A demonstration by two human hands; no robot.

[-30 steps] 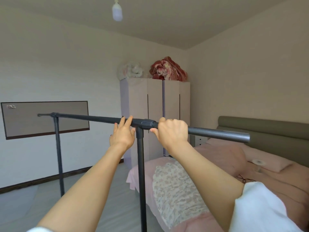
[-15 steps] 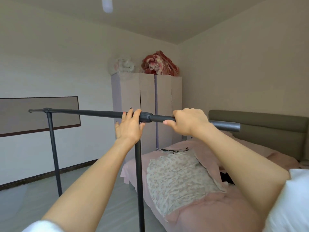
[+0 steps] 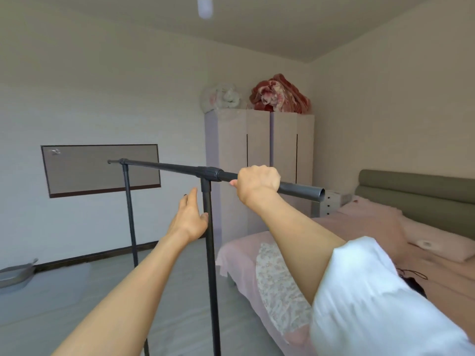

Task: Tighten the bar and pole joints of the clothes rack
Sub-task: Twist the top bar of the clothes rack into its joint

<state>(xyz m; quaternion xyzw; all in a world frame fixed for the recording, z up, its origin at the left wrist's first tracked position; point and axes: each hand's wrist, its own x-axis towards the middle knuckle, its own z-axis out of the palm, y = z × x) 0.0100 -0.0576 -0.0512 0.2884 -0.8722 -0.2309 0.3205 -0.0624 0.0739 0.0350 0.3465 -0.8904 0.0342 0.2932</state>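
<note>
A dark grey clothes rack stands in front of me. Its horizontal top bar runs from a far joint to an open tube end at the right. A T-shaped joint links the bar to the near upright pole. My right hand is closed around the bar just right of that joint. My left hand is off the bar, fingers spread, beside the near pole below the joint, its thumb at the pole. A second upright pole stands farther back on the left.
A bed with a pink cover and olive headboard lies to the right, close to the near pole. A pale wardrobe with bundled blankets on top stands behind the rack. A grey basin sits on the floor at the left wall.
My left hand has let go of the bar at the joint and dropped down beside the near pole. My right hand still grips the bar. The view has swung left.
</note>
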